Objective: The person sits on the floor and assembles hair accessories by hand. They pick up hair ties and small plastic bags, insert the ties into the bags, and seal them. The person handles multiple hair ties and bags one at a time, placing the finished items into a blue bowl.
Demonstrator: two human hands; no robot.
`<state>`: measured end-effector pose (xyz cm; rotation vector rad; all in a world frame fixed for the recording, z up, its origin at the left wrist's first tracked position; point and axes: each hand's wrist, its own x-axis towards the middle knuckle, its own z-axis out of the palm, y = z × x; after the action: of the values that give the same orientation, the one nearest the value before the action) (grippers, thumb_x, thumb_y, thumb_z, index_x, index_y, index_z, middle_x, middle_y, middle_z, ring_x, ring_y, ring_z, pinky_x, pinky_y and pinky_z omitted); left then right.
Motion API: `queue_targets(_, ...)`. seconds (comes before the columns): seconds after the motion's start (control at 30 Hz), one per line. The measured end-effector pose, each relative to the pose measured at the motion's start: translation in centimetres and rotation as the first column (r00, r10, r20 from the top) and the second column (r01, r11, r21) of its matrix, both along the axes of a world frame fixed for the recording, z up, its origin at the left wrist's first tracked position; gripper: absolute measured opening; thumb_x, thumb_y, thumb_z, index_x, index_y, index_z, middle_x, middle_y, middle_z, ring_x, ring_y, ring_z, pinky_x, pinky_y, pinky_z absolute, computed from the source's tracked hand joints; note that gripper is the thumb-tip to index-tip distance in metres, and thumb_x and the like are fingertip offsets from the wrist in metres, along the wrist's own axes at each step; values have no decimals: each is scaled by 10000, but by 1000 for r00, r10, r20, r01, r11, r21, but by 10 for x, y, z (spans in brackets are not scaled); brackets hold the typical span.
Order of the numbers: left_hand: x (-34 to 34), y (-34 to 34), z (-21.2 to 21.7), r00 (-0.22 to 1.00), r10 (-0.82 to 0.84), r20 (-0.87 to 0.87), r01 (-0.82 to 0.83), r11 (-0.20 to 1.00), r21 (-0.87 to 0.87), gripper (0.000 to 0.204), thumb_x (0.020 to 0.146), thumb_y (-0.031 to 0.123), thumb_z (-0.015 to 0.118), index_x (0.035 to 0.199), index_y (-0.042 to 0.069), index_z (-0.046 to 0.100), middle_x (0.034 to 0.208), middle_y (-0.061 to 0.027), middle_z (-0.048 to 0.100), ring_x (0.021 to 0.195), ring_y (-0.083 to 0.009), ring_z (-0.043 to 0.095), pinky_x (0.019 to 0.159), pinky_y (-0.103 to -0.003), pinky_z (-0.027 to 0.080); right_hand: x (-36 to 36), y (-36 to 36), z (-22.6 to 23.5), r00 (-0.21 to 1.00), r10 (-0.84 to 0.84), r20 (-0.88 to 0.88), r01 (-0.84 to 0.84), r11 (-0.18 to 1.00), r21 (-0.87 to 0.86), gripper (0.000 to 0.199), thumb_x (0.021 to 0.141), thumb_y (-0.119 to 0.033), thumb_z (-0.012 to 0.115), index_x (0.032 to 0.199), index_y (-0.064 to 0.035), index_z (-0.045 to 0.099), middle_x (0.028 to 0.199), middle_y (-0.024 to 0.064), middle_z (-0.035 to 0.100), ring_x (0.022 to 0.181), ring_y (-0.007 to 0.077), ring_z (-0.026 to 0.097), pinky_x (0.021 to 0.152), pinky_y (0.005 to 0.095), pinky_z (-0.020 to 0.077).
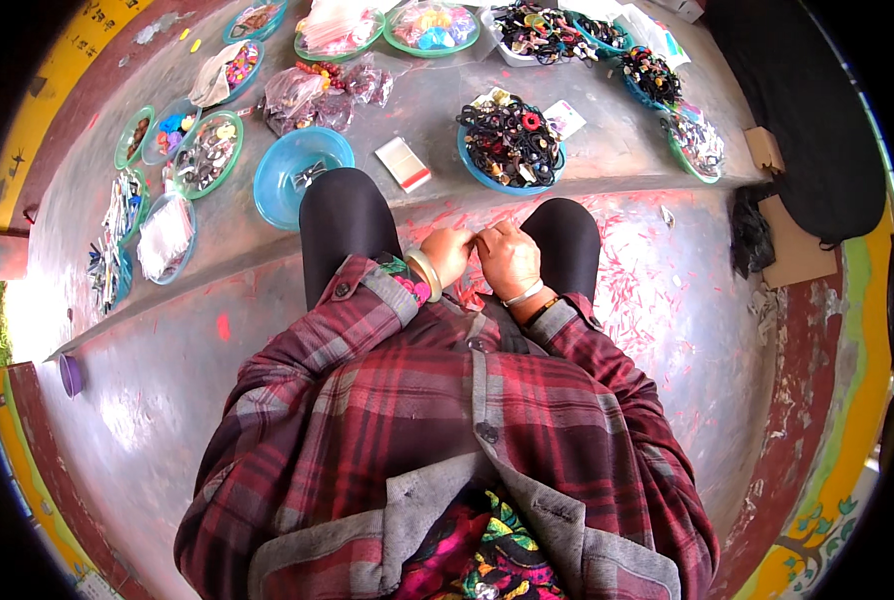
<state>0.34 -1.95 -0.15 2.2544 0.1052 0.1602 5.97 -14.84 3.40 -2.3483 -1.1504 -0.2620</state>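
Observation:
My left hand [446,255] and my right hand [510,262] meet above my lap, between my knees. Fingers of both are closed in a pinch, fingertips nearly touching. Whatever they hold is too small and too covered to make out. Beyond my right knee, a blue basin [512,183] is heaped with black hair ties bearing small ornaments. Ahead of my left knee stands a wider blue basin [279,190] with a few dark and silvery pieces at its bottom. Between these basins lies a flat white and red box [404,164].
Baskets of white strips [167,238], buttons or beads [210,153] and slim packets [125,205] stand at left. Plastic bags [312,97] lie farther back. A basket of black hair ties [652,77] sits at far right, near cardboard [799,243]. Red scraps [632,265] litter the lower floor.

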Motion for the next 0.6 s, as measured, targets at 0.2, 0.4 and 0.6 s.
queue_targets(0.2,-1,-1,-9,998,-8,-60,2,996,-93,176,778,147,461,761,50,606,698,-195,582,689,-376,561,600,-450,433,-1,0,-6,999,-13,-44,11,999,-37,105,701,-142,556,644,-55,568,681,118,544,606,301,561,555,396,457)
queue_targets(0.4,-3,0,-4,991,-43,-126,35,997,-68,180,786,115,481,860,14,611,721,-190,594,681,-312,589,602,-368,436,-1,-1,-4,997,-38,-71,34,997,-66,91,693,-135,559,660,-51,568,685,120,546,623,299,563,560,385,458)
queue_targets(0.6,-3,-1,-3,991,-55,-124,41,992,-115,183,788,114,481,870,17,613,747,-195,596,704,-300,594,619,-364,437,0,-1,-3,991,-63,-115,56,996,-62,94,691,-140,560,669,-49,569,696,123,552,638,303,565,567,388,460)
